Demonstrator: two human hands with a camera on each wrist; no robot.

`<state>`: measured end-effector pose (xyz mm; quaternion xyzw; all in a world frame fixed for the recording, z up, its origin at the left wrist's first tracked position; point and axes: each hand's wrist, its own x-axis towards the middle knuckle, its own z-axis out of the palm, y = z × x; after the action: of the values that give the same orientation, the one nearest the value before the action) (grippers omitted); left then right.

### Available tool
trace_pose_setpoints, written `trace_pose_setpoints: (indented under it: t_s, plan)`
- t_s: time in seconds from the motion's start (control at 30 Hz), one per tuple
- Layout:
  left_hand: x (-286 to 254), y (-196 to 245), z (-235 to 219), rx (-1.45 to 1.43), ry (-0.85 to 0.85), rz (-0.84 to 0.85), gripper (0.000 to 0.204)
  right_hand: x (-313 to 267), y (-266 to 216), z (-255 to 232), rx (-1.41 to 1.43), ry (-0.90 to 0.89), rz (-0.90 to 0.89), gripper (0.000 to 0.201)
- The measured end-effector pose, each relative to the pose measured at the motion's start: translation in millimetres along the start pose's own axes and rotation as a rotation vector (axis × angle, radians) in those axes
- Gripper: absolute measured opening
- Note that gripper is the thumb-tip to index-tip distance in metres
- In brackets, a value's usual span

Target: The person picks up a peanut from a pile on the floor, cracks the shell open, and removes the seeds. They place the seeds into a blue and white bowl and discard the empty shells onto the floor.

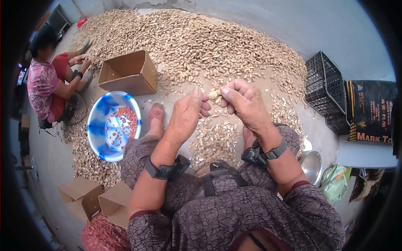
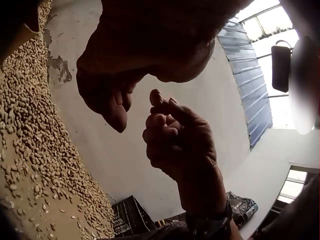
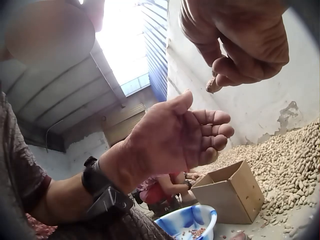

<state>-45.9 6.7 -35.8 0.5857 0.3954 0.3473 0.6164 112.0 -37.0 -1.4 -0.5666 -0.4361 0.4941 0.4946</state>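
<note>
My right hand [image 1: 247,104] pinches an unshelled peanut [image 1: 215,95] between thumb and fingers; the pod [image 2: 157,97] sticks out past the fingertips in the left wrist view. Just to its left is my left hand [image 1: 186,115], palm turned inward with fingers loosely bent. In the right wrist view the left hand [image 3: 172,135] shows a bare palm, apart from the pod [image 3: 212,86] in the right hand [image 3: 245,45]. Below both hands lie broken shells [image 1: 215,140] on the floor.
A blue and white basin [image 1: 96,134] holding reddish kernels stands at the left, near a cardboard box [image 1: 127,83]. Behind spreads a large peanut heap [image 1: 201,42]. Black crates [image 1: 324,83] are at the right, a metal bowl [image 1: 312,167] nearer. Another person [image 1: 48,83] sits far left.
</note>
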Motion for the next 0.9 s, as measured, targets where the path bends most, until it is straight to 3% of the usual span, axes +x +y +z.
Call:
trace_pose_setpoints:
  t_s: [0.07, 0.13, 0.2, 0.33, 0.4, 0.67, 0.73, 0.8, 0.9]
  plan:
    - [0.8, 4.7, 13.6, -0.042, -0.051, -0.100, 0.053, 1.2, 5.5, 3.4, -0.118, 0.024, -0.140, 0.015]
    - [1.4, 8.0, 20.0, -0.078, -0.104, -0.199, 0.054, -2.9, 1.0, 9.0, -0.068, 0.015, -0.147, 0.014]
    - [3.1, 9.2, 24.4, -0.219, -0.062, -0.258, 0.056, -3.6, 0.7, 10.9, -0.211, 0.055, -0.268, 0.015]
    - [7.7, 13.0, 29.9, -0.349, 0.011, -0.312, 0.051, -2.3, 6.4, 7.9, -0.264, 0.003, -0.317, 0.016]
    - [11.0, 13.7, 29.6, -0.416, 0.003, -0.228, 0.045, -3.9, 0.8, 6.6, -0.632, 0.021, -0.609, 0.020]
    - [10.0, 18.5, 26.9, -0.468, -0.053, -0.254, 0.042, -0.3, 9.4, 8.0, -0.635, 0.043, -0.670, 0.026]
    - [9.7, 21.4, 22.4, -0.425, -0.098, -0.332, 0.044, -0.6, 9.9, 8.1, -0.613, 0.054, -0.679, 0.028]
    - [9.9, 26.6, 21.0, -0.405, -0.099, -0.353, 0.045, 2.5, 14.8, 4.0, -0.781, 0.083, -0.803, 0.031]
    - [11.1, 18.2, 21.9, -0.380, -0.126, -0.374, 0.042, 1.9, 12.2, 0.8, -0.845, 0.030, -0.852, 0.032]
